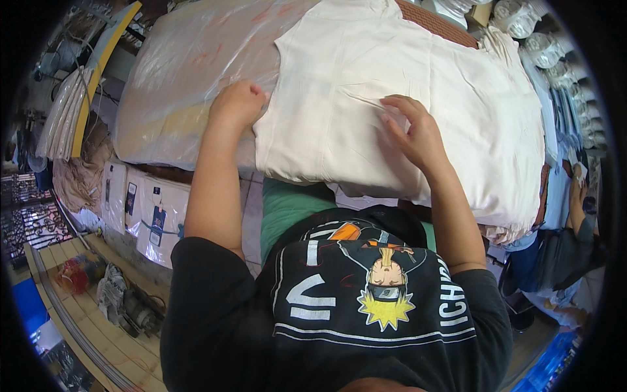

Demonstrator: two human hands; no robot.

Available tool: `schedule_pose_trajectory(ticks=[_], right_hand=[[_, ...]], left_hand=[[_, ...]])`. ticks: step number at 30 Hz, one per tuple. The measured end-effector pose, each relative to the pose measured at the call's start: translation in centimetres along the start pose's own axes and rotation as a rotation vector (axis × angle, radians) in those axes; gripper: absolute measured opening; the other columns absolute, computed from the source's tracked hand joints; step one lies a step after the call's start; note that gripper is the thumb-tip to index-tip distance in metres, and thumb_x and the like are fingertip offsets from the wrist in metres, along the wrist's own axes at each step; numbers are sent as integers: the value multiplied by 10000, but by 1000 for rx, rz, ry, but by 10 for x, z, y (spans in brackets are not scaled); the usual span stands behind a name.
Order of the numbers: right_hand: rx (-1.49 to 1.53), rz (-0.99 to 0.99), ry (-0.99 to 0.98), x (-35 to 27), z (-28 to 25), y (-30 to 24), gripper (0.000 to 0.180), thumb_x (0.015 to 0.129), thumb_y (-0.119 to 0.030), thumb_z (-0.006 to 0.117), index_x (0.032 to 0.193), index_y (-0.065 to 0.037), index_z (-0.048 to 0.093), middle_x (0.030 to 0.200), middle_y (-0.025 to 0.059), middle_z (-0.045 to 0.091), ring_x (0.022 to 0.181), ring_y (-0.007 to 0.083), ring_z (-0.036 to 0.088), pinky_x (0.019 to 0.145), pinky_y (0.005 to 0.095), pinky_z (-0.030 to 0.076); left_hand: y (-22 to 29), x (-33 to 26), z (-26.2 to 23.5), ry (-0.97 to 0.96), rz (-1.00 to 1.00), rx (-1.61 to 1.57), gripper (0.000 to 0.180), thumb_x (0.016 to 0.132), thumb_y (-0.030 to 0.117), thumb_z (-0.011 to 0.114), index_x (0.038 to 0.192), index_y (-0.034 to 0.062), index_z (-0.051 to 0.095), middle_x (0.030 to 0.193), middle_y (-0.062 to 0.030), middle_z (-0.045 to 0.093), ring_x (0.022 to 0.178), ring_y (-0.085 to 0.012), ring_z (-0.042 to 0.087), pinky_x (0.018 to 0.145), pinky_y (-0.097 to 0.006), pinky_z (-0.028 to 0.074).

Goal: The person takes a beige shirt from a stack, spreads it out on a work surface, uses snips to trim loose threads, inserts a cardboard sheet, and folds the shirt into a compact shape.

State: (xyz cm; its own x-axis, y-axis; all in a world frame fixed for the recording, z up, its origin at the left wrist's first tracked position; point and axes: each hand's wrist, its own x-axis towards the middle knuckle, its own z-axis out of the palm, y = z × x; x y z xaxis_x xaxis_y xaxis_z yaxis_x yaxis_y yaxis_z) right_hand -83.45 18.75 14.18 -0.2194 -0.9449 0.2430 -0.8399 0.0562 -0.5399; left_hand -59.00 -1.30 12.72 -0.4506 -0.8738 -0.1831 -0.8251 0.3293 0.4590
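One hand, the left hand (pixel 240 104), is curled at 11 o'clock, right by the edge of a big cream cloth (pixel 470 130); whether it pinches any cloth, one cannot tell. At 2 o'clock the right hand (pixel 415 134) is loose, thumb apart, near a crease, and seems to hold nothing. The cloth, around 1 o'clock, looks spread out on a plastic-covered table (pixel 189 85) so it lies flat. At 6 o'clock, the person's black shirt (pixel 339 307) has white letters and a cartoon head. At 9 o'clock, flat packs (pixel 147 186) have dark labels (pixel 157 225), too small to read.
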Motion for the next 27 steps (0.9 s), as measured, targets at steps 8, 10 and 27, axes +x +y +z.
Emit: schedule_pose_trajectory(ticks=[8, 10, 27], right_hand=[[-426, 17, 213, -28, -32, 86, 410, 843, -251, 603, 1212, -75, 560, 1285, 179, 502, 1224, 360, 436, 991, 430, 375], [-523, 108, 181, -48, -26, 108, 465, 866, -301, 572, 1281, -102, 507, 1358, 169, 438, 1280, 348, 374, 1030, 461, 315], [-405, 143, 181, -58, -27, 115, 468, 860, -310, 582, 1278, -109, 517, 1369, 171, 434, 1300, 344, 348, 1059, 465, 265]], left_hand=[[80, 23, 95, 285, 495, 167, 549, 917, 402, 484, 1333, 49, 432, 1436, -118, 358, 1343, -341, 276, 1078, -513, 212], [72, 32, 98, 259, 502, 158, 539, 921, 402, 468, 1343, 70, 426, 1451, -110, 335, 1356, -356, 239, 1073, -562, 180], [6, -16, 58, 518, 181, -290, 248, 773, 162, 697, 995, 53, 679, 928, -122, 650, 821, -229, 615, 749, -324, 486]])
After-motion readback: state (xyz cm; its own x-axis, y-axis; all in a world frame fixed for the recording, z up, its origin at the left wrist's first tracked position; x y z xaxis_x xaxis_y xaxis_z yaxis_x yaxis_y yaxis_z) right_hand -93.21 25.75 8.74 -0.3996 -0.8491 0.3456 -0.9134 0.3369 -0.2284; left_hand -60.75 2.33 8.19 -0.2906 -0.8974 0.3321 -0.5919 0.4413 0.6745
